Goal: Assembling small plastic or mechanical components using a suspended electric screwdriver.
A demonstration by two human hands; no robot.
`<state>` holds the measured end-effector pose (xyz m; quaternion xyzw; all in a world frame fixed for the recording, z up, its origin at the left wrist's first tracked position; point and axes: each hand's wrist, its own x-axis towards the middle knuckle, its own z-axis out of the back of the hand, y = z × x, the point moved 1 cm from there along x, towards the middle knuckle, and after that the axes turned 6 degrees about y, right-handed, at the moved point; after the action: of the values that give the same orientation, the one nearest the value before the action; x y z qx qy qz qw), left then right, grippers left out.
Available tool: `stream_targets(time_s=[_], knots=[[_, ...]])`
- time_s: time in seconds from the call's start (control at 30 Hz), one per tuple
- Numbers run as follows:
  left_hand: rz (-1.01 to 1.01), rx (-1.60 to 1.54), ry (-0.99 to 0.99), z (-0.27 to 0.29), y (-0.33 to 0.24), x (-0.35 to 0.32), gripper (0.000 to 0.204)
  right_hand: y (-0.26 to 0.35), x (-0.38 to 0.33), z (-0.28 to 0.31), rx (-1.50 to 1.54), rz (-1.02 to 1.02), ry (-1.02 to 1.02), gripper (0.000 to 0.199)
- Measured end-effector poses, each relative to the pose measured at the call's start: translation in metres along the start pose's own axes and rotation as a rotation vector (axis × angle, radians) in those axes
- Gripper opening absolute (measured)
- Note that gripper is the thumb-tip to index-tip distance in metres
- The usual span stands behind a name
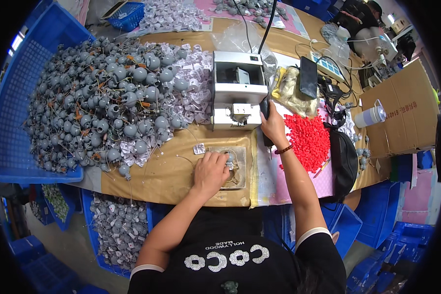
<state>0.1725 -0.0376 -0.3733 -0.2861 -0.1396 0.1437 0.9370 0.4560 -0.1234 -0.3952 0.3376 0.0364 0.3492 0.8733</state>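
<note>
My left hand (211, 172) is closed at the near edge of a flat, pale fixture plate (237, 183). Its fingertips hold a small grey round-headed part (230, 158) with a thin wire against the plate. A small white plastic piece (199, 148) lies just beyond that hand. My right hand (274, 126) is wrapped round a black stick-shaped hand tool (265, 108), upright at the right side of a white box-shaped machine (240, 88). The tool's tip is not clear to me.
A large heap of grey round-headed parts (117, 100) spills from a blue crate (14, 117) at left, beside white plastic pieces (193, 81). Red small pieces (306, 142), a phone (308, 77), a black pouch (343, 161), a bottle (371, 116) and a cardboard box (402, 110) occupy the right.
</note>
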Motion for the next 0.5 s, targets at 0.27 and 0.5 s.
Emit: stream_targets(time_s=[0.27, 0.5], knots=[[0.011, -0.043, 0.002, -0.001, 0.005, -0.002, 0.037, 0.073, -0.029, 0.061, 0.688, 0.202, -0.331, 0.075], [0.016, -0.063, -0.048, 0.0, 0.001, -0.002, 0.035, 0.154, -0.018, 0.081, 0.959, 0.344, -0.065, 0.059]])
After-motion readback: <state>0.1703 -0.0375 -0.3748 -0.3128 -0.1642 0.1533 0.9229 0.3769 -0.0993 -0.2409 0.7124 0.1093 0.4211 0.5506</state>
